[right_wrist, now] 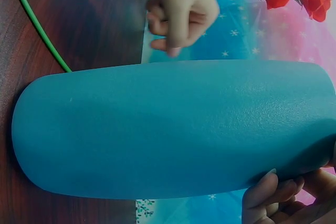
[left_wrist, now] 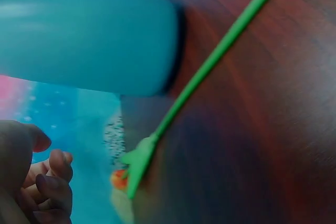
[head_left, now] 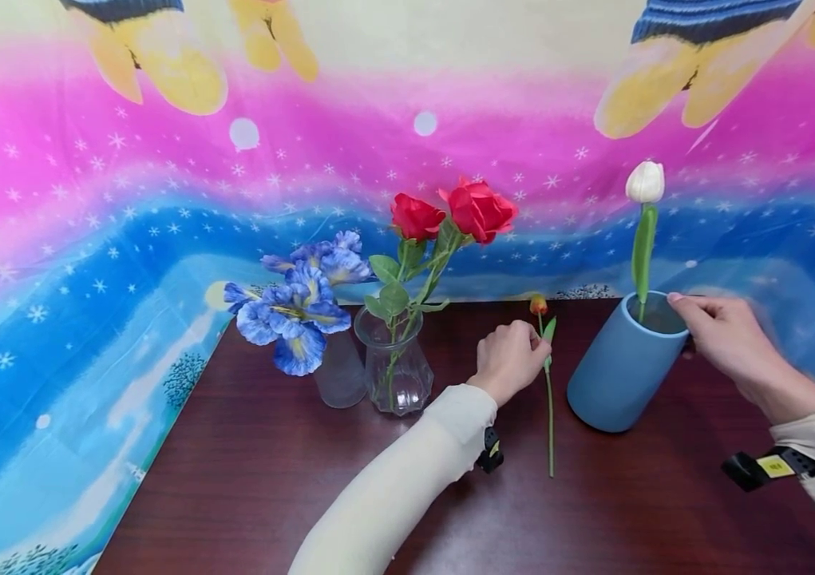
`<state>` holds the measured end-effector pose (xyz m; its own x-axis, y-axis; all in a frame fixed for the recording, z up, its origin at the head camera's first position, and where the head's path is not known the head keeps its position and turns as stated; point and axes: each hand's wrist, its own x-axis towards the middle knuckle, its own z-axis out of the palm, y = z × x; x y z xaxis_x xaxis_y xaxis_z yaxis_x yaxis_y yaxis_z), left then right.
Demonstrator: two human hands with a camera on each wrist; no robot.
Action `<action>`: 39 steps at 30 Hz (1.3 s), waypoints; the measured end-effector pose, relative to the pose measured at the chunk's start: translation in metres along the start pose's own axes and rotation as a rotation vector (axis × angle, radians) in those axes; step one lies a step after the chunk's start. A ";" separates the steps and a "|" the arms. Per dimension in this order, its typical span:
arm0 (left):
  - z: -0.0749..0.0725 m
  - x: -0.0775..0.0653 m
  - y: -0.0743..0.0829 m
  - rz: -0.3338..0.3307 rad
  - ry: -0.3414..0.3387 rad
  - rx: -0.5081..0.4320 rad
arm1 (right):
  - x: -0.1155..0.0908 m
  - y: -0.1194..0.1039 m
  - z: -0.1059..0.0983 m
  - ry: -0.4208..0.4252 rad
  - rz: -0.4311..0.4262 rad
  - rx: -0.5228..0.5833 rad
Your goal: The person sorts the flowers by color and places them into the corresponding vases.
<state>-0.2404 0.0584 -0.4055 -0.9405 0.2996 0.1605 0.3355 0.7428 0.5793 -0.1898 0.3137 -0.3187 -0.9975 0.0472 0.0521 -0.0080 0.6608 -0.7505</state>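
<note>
My right hand (head_left: 730,343) grips the rim of a tall blue vase (head_left: 615,375), thumb at the top edge and fingers (right_wrist: 262,190) curled along its side. A white tulip (head_left: 645,182) on a green stem stands in this vase. Left of it, an orange-yellow tulip (head_left: 539,304) with a green stem and leaf lies on the dark table (head_left: 235,479). Over its leaf in the head view is my left hand (head_left: 511,358). The left wrist view shows that hand's fingers (left_wrist: 60,166) loosely bent and holding nothing, apart from the tulip stem (left_wrist: 210,66).
Two red roses (head_left: 482,212) stand in a clear glass vase (head_left: 398,375), left of my left hand. Beside it, blue irises (head_left: 299,311) fill a frosted vase (head_left: 340,375). A printed cloth backdrop (head_left: 350,128) hangs behind the table's far edge.
</note>
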 end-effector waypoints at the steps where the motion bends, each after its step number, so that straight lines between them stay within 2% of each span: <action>1: 0.003 0.000 -0.002 -0.008 -0.009 -0.002 | 0.000 0.000 0.000 0.001 -0.001 0.000; 9: 0.034 0.000 -0.006 -0.131 -0.117 0.037 | 0.001 0.004 -0.001 0.006 -0.008 -0.012; 14: 0.049 -0.002 -0.003 -0.195 -0.167 0.119 | 0.001 0.003 -0.001 -0.001 -0.013 -0.005; 20: 0.062 0.001 -0.003 -0.245 -0.183 0.230 | 0.002 0.002 -0.001 0.006 -0.019 -0.014; 24: 0.069 0.003 -0.002 -0.259 -0.175 0.279 | 0.002 0.002 -0.002 0.002 -0.019 -0.014; 32: 0.078 0.003 0.004 -0.219 -0.154 0.398 | 0.000 0.000 -0.001 0.008 -0.033 -0.015; 35: 0.078 0.004 0.004 -0.218 -0.178 0.386 | -0.001 -0.001 0.000 0.002 -0.035 -0.019; 39: 0.074 0.007 0.004 -0.270 -0.245 0.317 | -0.001 -0.003 0.000 0.000 -0.034 -0.033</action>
<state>-0.2415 0.1077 -0.4614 -0.9686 0.1746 -0.1770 0.1169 0.9481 0.2958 -0.1882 0.3119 -0.3169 -0.9967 0.0246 0.0771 -0.0392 0.6866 -0.7259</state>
